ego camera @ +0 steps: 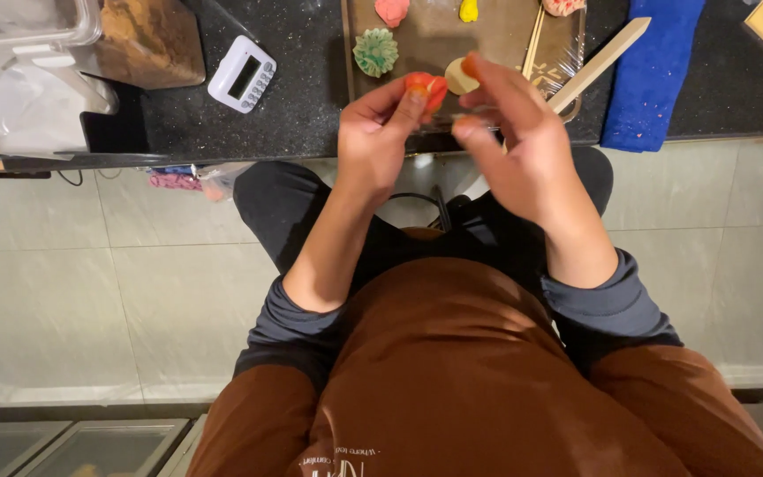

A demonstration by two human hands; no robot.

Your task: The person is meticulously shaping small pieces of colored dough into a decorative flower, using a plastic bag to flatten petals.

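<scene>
The left hand (380,132) pinches an orange-red lump (426,88) between thumb and fingers, above the dark tabletop's (311,97) edge. The right hand (514,146) hangs just beside it, fingers loosely open, with perhaps a bit of orange at one tip. Behind lie a brown board (439,35) with a green ridged piece (375,51), a white timer (242,73) and a blue cloth (651,75).

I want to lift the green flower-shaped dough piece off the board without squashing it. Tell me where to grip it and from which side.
Grip the green flower-shaped dough piece by its outer rim, on opposite sides, fingers coming straight down from above. It lies flat on the brown board, ridged petals upward, with bare board all around it. The left hand, holding an orange-red dough piece, is nearest.
</scene>
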